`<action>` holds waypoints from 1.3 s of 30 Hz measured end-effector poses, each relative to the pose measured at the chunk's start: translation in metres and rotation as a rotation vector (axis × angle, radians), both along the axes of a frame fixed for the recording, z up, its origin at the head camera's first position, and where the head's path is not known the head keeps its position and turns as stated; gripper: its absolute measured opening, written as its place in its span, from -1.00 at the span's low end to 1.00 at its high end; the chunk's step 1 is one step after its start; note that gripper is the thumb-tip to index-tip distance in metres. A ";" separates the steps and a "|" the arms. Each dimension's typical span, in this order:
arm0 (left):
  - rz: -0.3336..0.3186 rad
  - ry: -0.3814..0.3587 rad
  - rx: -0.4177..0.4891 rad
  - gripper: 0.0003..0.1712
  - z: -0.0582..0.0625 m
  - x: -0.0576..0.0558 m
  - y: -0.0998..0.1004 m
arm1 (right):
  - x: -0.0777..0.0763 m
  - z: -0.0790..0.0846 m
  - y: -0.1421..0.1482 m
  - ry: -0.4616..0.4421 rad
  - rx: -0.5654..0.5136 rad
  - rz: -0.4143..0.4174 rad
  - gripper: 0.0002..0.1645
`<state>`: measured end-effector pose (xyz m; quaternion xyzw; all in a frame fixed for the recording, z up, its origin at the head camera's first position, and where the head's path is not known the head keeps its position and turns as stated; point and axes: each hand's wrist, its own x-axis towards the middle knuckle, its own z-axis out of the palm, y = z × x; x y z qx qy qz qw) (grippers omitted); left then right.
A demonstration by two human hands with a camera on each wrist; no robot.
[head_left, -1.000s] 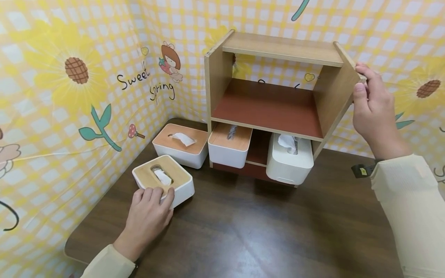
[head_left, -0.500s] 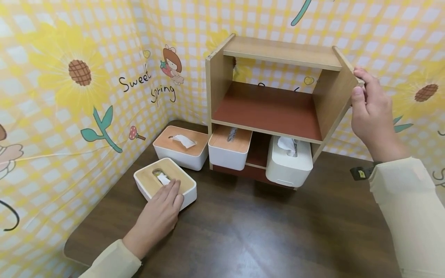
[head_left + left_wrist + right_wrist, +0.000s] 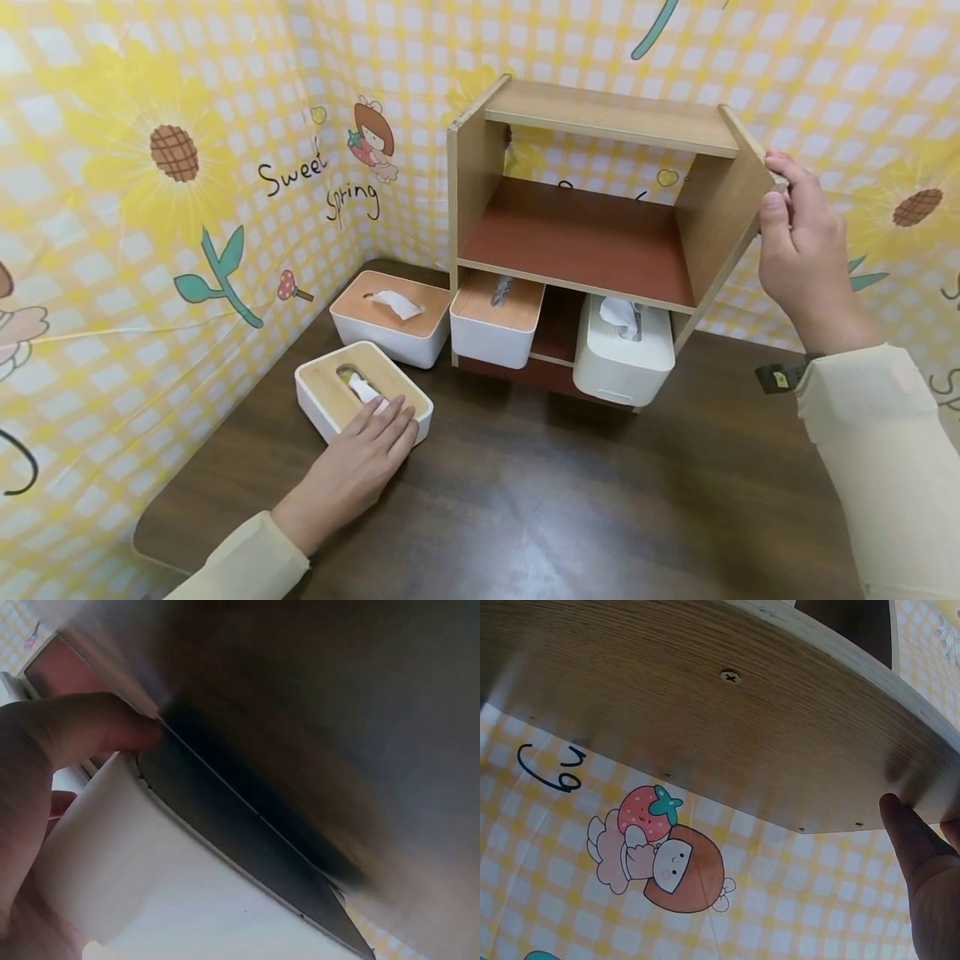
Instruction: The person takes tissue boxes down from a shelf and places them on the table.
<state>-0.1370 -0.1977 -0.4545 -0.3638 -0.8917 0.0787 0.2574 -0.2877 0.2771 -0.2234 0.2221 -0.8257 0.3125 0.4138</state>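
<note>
In the head view, my left hand (image 3: 352,471) holds the front right corner of a white tissue box (image 3: 324,392) with a pale wood lid. Its fingers lie on the lid beside the tissue slot. The left wrist view shows the thumb (image 3: 112,727) at the lower edge of the white box wall (image 3: 172,870), with the dark underside in sight. At the right, my right hand (image 3: 806,242) grips the front edge of a wooden shelf unit's side panel (image 3: 723,225). The right wrist view shows that panel's outer face (image 3: 705,727) and part of the right hand (image 3: 930,870).
Another wood-lidded tissue box (image 3: 397,333) stands left of the shelf. A wood-lidded tissue box (image 3: 491,333) and an all-white one (image 3: 626,367) jut from its lower compartment. The red-brown upper board (image 3: 577,229) is bare. Checked cloth (image 3: 225,67) lines the walls behind the dark table (image 3: 540,500).
My left hand has slid rightward and farther over the lid, and the near tissue box has shifted slightly right. My right hand keeps its grip on the shelf panel.
</note>
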 end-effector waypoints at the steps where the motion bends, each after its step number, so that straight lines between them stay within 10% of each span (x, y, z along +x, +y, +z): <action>1: -0.004 -0.003 0.004 -0.42 -0.001 0.000 0.000 | 0.000 0.000 0.000 0.000 0.000 0.001 -0.50; 9: -0.042 -0.118 -0.012 -0.50 0.004 -0.001 -0.009 | -0.004 -0.003 0.002 0.006 -0.002 0.008 -0.50; 15: -0.033 -0.313 -0.089 0.03 0.016 -0.001 -0.022 | -0.003 -0.003 0.004 0.028 0.008 0.015 -0.52; 29: -0.116 -0.147 -0.124 -0.32 0.023 -0.011 -0.016 | -0.005 -0.004 0.002 -0.006 -0.016 -0.004 -0.50; 39: -0.019 -0.123 -0.204 -0.56 0.030 -0.010 -0.002 | -0.005 -0.005 0.003 -0.008 -0.010 0.001 -0.50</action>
